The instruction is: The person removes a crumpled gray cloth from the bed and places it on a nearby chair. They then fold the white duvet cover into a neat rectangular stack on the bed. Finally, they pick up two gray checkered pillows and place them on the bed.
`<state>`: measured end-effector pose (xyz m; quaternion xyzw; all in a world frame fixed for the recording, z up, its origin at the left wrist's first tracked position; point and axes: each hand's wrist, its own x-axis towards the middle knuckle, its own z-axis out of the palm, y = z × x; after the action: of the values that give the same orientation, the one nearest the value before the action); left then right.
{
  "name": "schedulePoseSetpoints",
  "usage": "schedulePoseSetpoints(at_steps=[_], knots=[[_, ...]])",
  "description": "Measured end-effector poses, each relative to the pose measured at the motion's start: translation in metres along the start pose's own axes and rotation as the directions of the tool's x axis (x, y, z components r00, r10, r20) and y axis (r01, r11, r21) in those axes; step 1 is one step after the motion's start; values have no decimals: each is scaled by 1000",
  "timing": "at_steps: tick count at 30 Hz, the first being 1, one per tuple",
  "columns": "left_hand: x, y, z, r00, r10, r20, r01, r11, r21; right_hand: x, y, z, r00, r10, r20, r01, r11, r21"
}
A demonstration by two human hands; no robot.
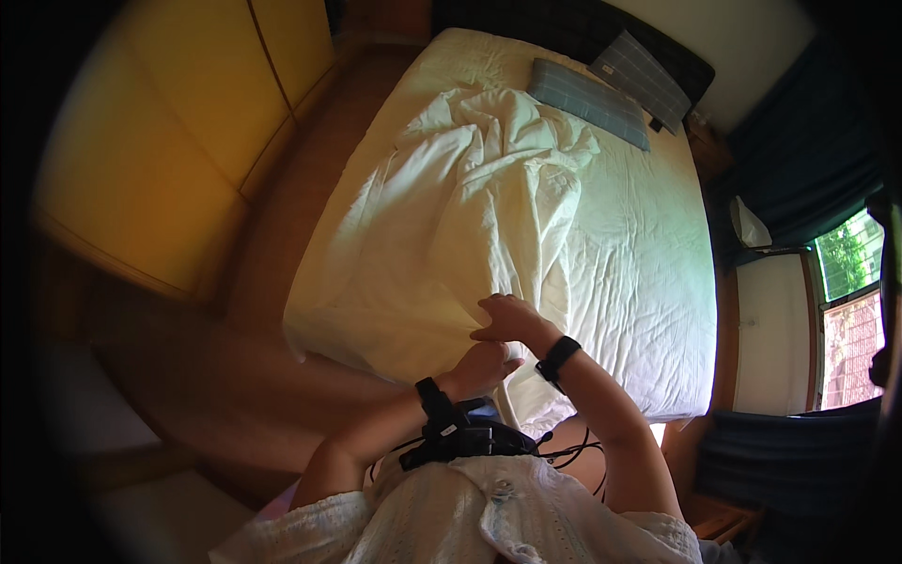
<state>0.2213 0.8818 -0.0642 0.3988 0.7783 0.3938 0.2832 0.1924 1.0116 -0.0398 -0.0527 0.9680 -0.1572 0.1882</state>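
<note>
A rumpled white duvet lies over the bed, bunched into folds toward the pillow end and drawn down to the near edge. My left hand is closed at that near edge, with a bit of white cloth showing by its thumb. Just beyond it and slightly to the right, my right hand grips the duvet, its fingers bent and its thumb below. Creases run out from the right hand's fingers. Both wrists carry black bands. The left hand's fingertips are partly hidden.
Two blue-grey checked pillows lie by the dark headboard. A pale fitted sheet covers the mattress on the right. Yellow cabinets stand left across a strip of brown floor. Dark cables hang at my waist.
</note>
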Motion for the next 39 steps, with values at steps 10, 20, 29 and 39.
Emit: schedulePoseSetpoints(at_steps=[10,20,29,39], knots=[[1,-68,-26,857,-405,318,451,293,-843,-11,11,-43,950,86,-300,-1,962,273],[46,-69,-22,978,-160,137,44,-481,-875,-164,7,-59,910,-164,-381,307,885,351],[50,-67,-39,662,-632,-403,-23,521,-854,-181,87,-42,901,430,55,-414,819,396],[14,12,-37,842,256,-476,-174,962,209,-68,-27,-43,871,86,-484,-17,989,145]])
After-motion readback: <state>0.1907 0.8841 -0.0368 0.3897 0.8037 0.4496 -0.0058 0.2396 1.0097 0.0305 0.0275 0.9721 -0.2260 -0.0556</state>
